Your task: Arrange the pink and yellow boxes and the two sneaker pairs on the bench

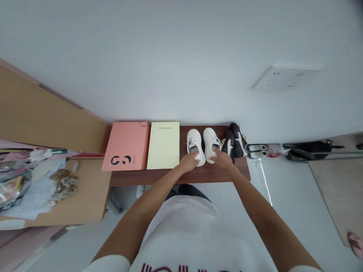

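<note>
Two white sneakers stand side by side on a dark brown wooden shelf top [167, 177], toes toward the wall. My left hand [189, 161] grips the heel of the left white sneaker [194, 140], its thumb at the shoe's opening. The heel of the right white sneaker [210, 139] is in my right hand [222, 158], thumb at the opening too. Just right of it, a pair of black sneakers with white marks [239, 141] leans together. To the left lie a pale yellow box [163, 145] and a pink box [127, 145].
At the left is a tan desk [87, 189] with papers, bags and scrunchies [64, 185]. Beyond the shelf's right end, grey-white shoes [258, 151] and a black bag [314, 147] sit along the wall. A socket plate [286, 78] is on the wall.
</note>
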Motion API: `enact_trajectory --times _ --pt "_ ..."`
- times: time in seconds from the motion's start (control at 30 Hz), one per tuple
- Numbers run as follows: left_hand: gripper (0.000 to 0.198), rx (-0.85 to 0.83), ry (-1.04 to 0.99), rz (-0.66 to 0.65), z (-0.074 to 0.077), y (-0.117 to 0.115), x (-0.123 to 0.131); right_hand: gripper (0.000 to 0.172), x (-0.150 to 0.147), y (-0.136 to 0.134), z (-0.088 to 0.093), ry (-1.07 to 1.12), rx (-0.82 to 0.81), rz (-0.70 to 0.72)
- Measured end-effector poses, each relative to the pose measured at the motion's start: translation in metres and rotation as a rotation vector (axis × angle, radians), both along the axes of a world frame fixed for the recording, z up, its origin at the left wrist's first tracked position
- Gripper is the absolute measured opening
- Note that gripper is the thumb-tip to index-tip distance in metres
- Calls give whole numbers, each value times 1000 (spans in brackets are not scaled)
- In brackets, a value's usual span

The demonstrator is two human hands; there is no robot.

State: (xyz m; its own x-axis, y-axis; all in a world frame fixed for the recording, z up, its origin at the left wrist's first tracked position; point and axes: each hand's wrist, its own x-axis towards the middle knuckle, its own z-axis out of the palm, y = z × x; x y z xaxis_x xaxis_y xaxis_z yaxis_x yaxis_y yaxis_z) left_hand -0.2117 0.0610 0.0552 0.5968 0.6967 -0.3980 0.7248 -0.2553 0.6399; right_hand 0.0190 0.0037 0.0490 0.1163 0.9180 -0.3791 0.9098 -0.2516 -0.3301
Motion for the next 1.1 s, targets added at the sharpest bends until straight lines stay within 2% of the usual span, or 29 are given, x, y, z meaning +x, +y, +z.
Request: enact_trajectory --times 0.13,0.33,0.7,1.1 --pt "31 56 140 -68 7 12 4 42 -19 1 6 -179 -114 95" --pt "34 87 280 -118 5 11 10 35 -38 6 8 -262 -134 174" --pt "31 121 331 -112 -12 11 8 23 -45 15 -5 -284 -108 256" --pt "28 89 318 -86 -21 15 7 20 -49 20 -16 -269 -117 252"
